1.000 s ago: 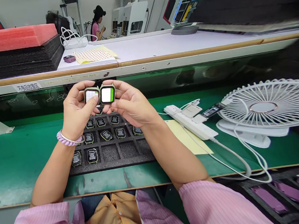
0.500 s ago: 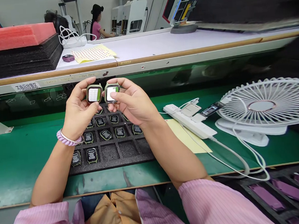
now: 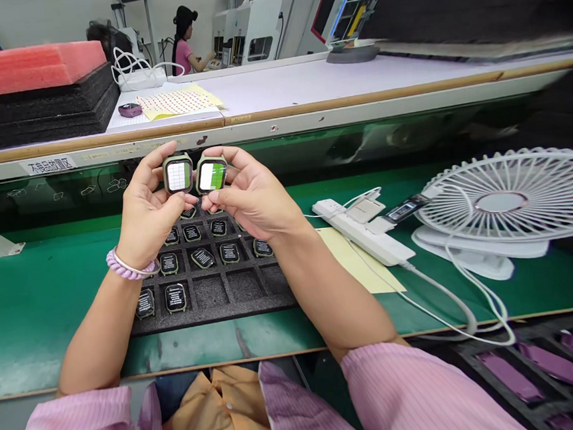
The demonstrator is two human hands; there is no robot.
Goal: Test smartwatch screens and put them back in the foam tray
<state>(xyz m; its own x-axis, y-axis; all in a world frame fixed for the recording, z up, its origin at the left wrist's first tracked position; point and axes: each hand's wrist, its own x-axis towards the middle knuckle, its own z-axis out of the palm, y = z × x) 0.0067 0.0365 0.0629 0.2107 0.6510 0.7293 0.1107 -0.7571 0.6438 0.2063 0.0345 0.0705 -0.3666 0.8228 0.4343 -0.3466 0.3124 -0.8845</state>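
Between its thumb and fingers my left hand [image 3: 152,203] grips a green smartwatch case [image 3: 179,175], whose lit screen is a white grid with a green strip at the right. Close beside it, my right hand [image 3: 254,194] is closed on a second smartwatch case [image 3: 211,175], its screen part white and part green, with the thumb at the lower edge. Below both hands lies a black foam tray [image 3: 254,305]. Several similar watch cases [image 3: 176,297] sit in its pockets, showing white text on black screens. My hands and forearms cover part of the tray.
Right of the tray are a white power strip [image 3: 363,232] with cables, yellow paper [image 3: 356,269] and a white fan [image 3: 511,202]. A shelf [image 3: 305,86] runs across the back, carrying red foam [image 3: 27,67]. Purple pieces [image 3: 511,376] lie in another tray at lower right. A person [image 3: 185,46] sits behind.
My right thumb has slid off the screen to its lower edge, and the green area there looks larger. Both watch cases have shifted slightly up and left.
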